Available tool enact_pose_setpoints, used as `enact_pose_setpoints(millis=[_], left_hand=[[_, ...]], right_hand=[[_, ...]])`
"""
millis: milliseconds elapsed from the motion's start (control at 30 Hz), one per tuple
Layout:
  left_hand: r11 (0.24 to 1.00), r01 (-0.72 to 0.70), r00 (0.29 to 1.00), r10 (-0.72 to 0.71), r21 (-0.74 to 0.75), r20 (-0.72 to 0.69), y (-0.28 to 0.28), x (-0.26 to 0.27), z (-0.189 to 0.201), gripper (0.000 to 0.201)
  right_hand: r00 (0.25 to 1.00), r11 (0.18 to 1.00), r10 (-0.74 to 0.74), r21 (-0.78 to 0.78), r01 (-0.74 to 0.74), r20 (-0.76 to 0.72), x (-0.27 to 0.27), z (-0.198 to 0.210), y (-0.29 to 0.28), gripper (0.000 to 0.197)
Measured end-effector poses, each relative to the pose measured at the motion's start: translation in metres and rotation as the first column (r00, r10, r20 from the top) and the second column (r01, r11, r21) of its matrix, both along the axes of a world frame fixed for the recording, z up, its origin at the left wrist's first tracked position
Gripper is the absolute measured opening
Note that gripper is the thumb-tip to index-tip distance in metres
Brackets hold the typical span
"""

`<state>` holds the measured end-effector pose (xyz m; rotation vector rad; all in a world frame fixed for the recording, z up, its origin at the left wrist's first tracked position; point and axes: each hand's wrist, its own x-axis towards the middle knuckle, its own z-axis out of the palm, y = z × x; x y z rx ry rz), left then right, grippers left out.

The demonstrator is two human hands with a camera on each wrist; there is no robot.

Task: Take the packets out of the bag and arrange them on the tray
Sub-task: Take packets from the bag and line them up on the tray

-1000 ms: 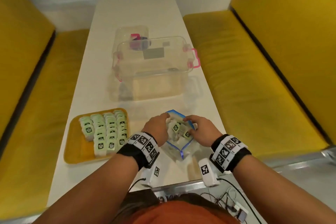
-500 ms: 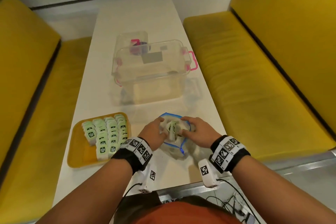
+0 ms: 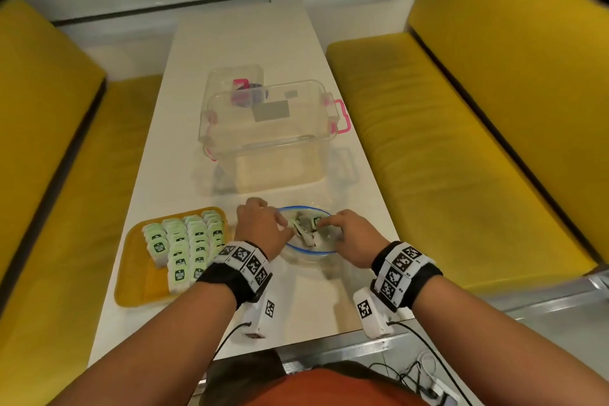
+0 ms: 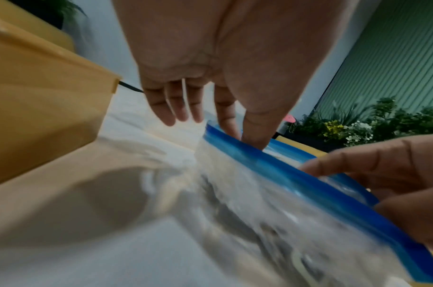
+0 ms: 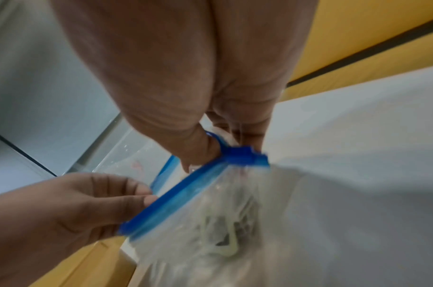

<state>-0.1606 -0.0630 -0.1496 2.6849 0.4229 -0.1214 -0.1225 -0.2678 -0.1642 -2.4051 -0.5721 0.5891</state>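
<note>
A clear zip bag (image 3: 306, 251) with a blue rim stands on the white table (image 3: 237, 39) just in front of me, its mouth spread into an oval. Several green-and-white packets (image 3: 304, 226) lie inside it. My left hand (image 3: 280, 227) pinches the rim's left side with thumb and forefinger (image 4: 255, 134); its other fingers are straight. My right hand (image 3: 333, 224) pinches the right side, thumb (image 5: 200, 147) hooked inside the blue rim (image 5: 185, 194). Left of the bag, a yellow tray (image 3: 131, 293) carries several rows of packets (image 3: 184, 241) standing on edge.
A big clear plastic box with pink handles (image 3: 263, 142) stands beyond the bag, a smaller clear container (image 3: 235, 76) behind it. Yellow benches flank the table on the left (image 3: 49, 175) and right (image 3: 461, 142). Cables (image 3: 421, 372) hang below the table's near edge.
My hands have drawn apart and the bag's mouth has gone from a narrow pointed shape to a wide oval. The tray and its packets have not moved.
</note>
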Motion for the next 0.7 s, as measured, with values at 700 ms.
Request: enact_pose_setpoints(millis=[700], left_hand=[[0.974, 0.115, 0.971, -0.152, -0.196, -0.186, 0.008, 0.000, -0.027, 0.060]], right_hand=[[0.976, 0.975, -0.181, 0.110, 0.195, -0.121, -0.004, -0.009, -0.012, 0.058]])
